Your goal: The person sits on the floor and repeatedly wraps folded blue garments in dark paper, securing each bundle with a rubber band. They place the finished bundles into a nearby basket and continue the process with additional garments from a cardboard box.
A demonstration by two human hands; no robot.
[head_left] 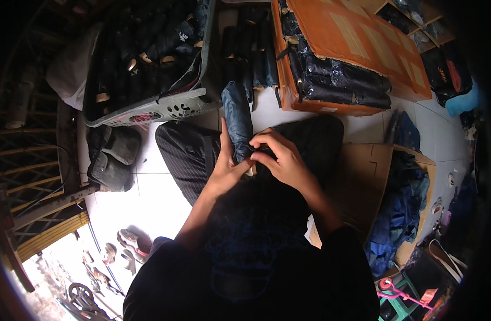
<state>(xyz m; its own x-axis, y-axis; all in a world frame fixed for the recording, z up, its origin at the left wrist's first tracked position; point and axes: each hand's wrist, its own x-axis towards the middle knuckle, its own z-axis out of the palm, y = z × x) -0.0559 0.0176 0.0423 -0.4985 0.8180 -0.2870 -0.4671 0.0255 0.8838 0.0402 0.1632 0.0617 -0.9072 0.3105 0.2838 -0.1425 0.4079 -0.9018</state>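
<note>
Folded dark-blue fabric umbrella [237,120] stands upright over the lap, left hand [224,166] wrapped round its lower end, right hand [280,158] pinching the cloth there; loosen either grip and, I judge, the folds spring open

Person wears a black short-sleeved T-shirt [267,278] with a faint dark-blue print across the chest. Trousers [192,155] are dark with thin pale pinstripes, both knees in frame. Forearms bare from the sleeve hems down. Left hand [224,168] and right hand [283,160] bare: no gloves, rings or watch visible.
</note>
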